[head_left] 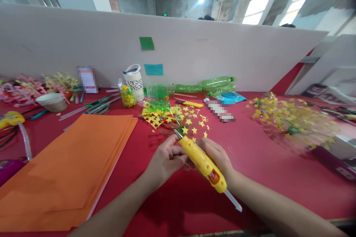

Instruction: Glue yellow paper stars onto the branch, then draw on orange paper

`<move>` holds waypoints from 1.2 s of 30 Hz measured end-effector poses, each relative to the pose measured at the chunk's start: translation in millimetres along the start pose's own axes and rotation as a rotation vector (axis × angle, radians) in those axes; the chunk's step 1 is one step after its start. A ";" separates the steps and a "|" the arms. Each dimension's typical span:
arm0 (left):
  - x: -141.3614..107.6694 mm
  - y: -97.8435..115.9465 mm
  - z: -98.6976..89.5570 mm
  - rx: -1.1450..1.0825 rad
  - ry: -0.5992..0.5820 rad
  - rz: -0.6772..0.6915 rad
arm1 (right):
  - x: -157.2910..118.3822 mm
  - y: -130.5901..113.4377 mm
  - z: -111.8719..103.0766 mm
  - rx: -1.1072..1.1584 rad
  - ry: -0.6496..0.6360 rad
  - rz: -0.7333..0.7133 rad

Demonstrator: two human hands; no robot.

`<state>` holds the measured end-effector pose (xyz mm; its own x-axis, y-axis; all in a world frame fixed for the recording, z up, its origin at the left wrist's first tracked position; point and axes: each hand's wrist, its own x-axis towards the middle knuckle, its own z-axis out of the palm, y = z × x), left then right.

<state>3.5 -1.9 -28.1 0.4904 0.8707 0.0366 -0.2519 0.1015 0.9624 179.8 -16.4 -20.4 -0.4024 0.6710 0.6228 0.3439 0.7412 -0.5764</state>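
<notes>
A yellow glue gun [201, 161] with a clear glue stick poking out of its rear points up and to the left over the red table. My right hand [218, 155] is wrapped round it from the far right side. Close to its metal nozzle, my left hand [168, 159] has its fingers curled together; what they hold, if anything, is too small to tell. Just beyond both hands lie many yellow paper stars [188, 122], with thin dark stems among them. Green cut bottle plastic [158, 106] rests behind the stars.
Orange sheets [69, 163] cover the left of the red table [250, 177]. Scissors [102, 105], a white cup [134, 83], green bottles [205, 84] and a yellow cutter [193, 104] lie farther back. A star-covered bunch [280, 116] is at the right.
</notes>
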 end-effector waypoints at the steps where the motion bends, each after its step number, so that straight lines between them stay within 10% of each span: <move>1: 0.0 -0.3 0.4 -0.005 0.005 0.002 | 0.0 -0.3 -0.3 -0.003 0.005 -0.005; 22: -4.2 4.7 2.5 0.336 -0.069 0.024 | -6.4 7.0 6.1 -0.168 0.171 0.130; 36: 1.4 21.2 -15.0 0.396 0.399 0.188 | 7.0 -2.6 -6.3 -0.258 0.005 -0.072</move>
<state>-13.7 8.7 -11.7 0.0969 0.9777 0.1864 0.0635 -0.1930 0.9791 181.4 -13.5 -11.2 -0.4300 0.6158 0.6602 0.5192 0.7669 -0.3771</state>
